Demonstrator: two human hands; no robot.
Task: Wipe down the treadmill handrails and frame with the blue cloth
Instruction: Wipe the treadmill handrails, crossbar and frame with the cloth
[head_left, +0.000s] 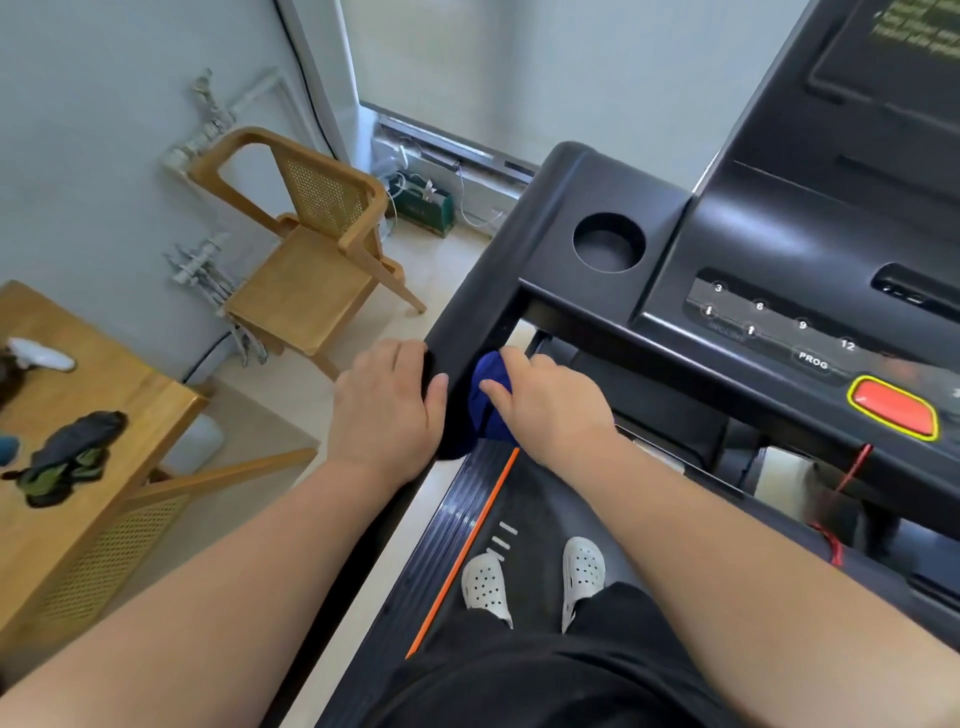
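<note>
A big black treadmill (675, 291) fills the right side of the room. A person stands on its belt (540, 519), and an orange stripe (467, 551) runs along the belt's left edge. The console has a round cup hole (609, 242), number buttons and a red button (893, 408) with a yellow ring around it. A thin red cord (852, 475) hangs below that button.

On the left a wooden table (78, 467) stands by the wall, with some dark rolled-up things (72, 452) and a white thing (41, 354) lying on it. Behind the table sits a wooden chair (311, 244) with a woven back, near the window.

The left handrail (483, 306) runs down from the console toward the person. The left hand (387, 410) lies on the outer side of the rail, with its fingers curled over the top, gripping it. The right hand (550, 400) is on the inner side of the same rail. It is closed around the blue cloth (491, 400) and presses the cloth against the rail. The cloth is bunched up between that hand and the rail, just beside the left hand's fingertips.

Down below, two white shoes (535, 582) with little holes stand on the belt, side by side.
</note>
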